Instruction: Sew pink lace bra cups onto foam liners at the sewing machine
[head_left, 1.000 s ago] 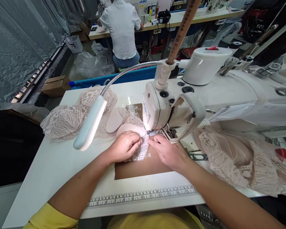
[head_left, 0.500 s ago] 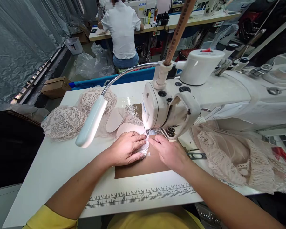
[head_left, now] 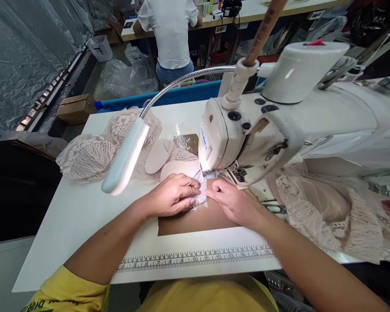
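A small piece of white lace (head_left: 199, 197) lies on the brown plate in front of the sewing machine's head (head_left: 227, 138). My left hand (head_left: 173, 195) rests on the lace from the left, its fingers curled and pinching the edge. My right hand (head_left: 235, 201) presses the lace from the right, fingertips close to the presser foot (head_left: 214, 174). Beige foam cups (head_left: 170, 167) lie just behind my left hand. Both hands almost touch over the lace.
A white gooseneck lamp (head_left: 125, 158) hangs over the table's left part. Lace bra cups (head_left: 91, 154) are piled at the far left, more lace fabric (head_left: 328, 212) at the right. A printed ruler (head_left: 195, 258) runs along the near edge. Another person (head_left: 170, 34) sits at a far table.
The lace has fed further under the machine's head, and less of it shows below my hands. Both hands have stayed on it, and my view has shifted closer.
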`<action>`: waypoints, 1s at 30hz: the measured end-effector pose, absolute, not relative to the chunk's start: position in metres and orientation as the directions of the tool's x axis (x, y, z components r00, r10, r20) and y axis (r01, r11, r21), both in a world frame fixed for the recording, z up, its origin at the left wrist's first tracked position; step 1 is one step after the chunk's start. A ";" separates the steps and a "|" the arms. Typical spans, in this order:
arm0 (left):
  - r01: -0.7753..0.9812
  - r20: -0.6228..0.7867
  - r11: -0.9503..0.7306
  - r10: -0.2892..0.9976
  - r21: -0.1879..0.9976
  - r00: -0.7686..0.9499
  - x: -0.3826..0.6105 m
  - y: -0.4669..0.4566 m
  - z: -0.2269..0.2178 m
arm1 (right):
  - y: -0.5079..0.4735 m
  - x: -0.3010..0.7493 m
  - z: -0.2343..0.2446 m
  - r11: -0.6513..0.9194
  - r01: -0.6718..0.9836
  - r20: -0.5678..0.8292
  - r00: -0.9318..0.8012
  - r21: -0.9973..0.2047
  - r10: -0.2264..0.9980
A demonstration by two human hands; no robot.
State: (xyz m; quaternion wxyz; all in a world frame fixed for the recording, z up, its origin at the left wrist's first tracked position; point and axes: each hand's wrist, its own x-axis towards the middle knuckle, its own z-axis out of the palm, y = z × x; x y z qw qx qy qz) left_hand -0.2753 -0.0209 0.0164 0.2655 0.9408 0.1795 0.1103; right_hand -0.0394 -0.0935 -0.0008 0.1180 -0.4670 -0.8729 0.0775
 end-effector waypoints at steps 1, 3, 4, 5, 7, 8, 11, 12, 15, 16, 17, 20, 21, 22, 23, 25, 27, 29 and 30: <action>0.281 0.108 -0.794 0.396 0.538 0.912 -0.275 -0.021 0.017 | -0.093 -0.039 -0.001 0.578 0.772 0.136 -0.563 -0.263 0.815; 0.286 0.106 -0.800 0.396 0.528 0.912 -0.275 -0.022 0.016 | -0.094 -0.037 -0.001 0.615 0.736 0.135 -0.605 -0.283 0.785; 0.285 0.106 -0.805 0.392 0.520 0.914 -0.275 -0.023 0.016 | -0.094 -0.037 0.000 0.626 0.726 0.131 -0.618 -0.284 0.775; 0.285 0.105 -0.810 0.389 0.513 0.915 -0.275 -0.024 0.015 | -0.094 -0.037 0.000 0.633 0.721 0.125 -0.627 -0.282 0.769; 0.285 0.100 -0.820 0.380 0.497 0.920 -0.274 -0.025 0.014 | -0.095 -0.038 0.002 0.646 0.712 0.105 -0.646 -0.274 0.756; 0.286 0.094 -0.824 0.376 0.488 0.922 -0.274 -0.025 0.014 | -0.096 -0.039 0.003 0.655 0.707 0.094 -0.657 -0.268 0.748; 0.274 0.088 -0.842 0.351 0.464 0.932 -0.273 -0.027 0.014 | -0.099 -0.043 0.006 0.679 0.690 0.081 -0.684 -0.253 0.725; 0.264 0.090 -0.851 0.339 0.454 0.937 -0.273 -0.027 0.014 | -0.100 -0.044 0.006 0.682 0.687 0.084 -0.687 -0.251 0.722; 0.241 0.103 -0.878 0.308 0.413 0.946 -0.273 -0.027 0.014 | -0.103 -0.046 0.007 0.687 0.683 0.096 -0.688 -0.248 0.719; 0.239 0.106 -0.886 0.303 0.398 0.947 -0.273 -0.027 0.014 | -0.103 -0.046 0.006 0.688 0.684 0.097 -0.689 -0.242 0.718; 0.236 0.111 -0.892 0.299 0.387 0.948 -0.273 -0.027 0.013 | -0.104 -0.046 0.006 0.690 0.684 0.095 -0.691 -0.236 0.717; 0.227 0.119 -0.899 0.289 0.374 0.950 -0.274 -0.026 0.011 | -0.104 -0.046 0.006 0.695 0.684 0.091 -0.695 -0.222 0.713; 0.223 0.121 -0.900 0.286 0.375 0.951 -0.274 -0.026 0.011 | -0.104 -0.046 0.006 0.697 0.683 0.093 -0.696 -0.220 0.712; 0.221 0.123 -0.900 0.285 0.376 0.951 -0.274 -0.026 0.011 | -0.104 -0.045 0.006 0.699 0.681 0.099 -0.697 -0.219 0.710; 0.220 0.124 -0.900 0.284 0.377 0.951 -0.274 -0.026 0.011 | -0.104 -0.045 0.006 0.700 0.680 0.106 -0.697 -0.218 0.709; 0.215 0.126 -0.898 0.282 0.384 0.951 -0.273 -0.027 0.012 | -0.105 -0.044 0.006 0.702 0.676 0.125 -0.695 -0.223 0.708; 0.207 0.123 -0.894 0.275 0.397 0.953 -0.273 -0.027 0.013 | -0.105 -0.043 0.006 0.694 0.673 0.157 -0.680 -0.255 0.717; 0.203 0.114 -0.888 0.271 0.412 0.956 -0.273 -0.027 0.015 | -0.105 -0.042 0.006 0.659 0.685 0.187 -0.636 -0.310 0.749; 0.203 0.108 -0.885 0.271 0.420 0.957 -0.273 -0.027 0.016 | -0.105 -0.042 0.006 0.631 0.698 0.192 -0.605 -0.338 0.772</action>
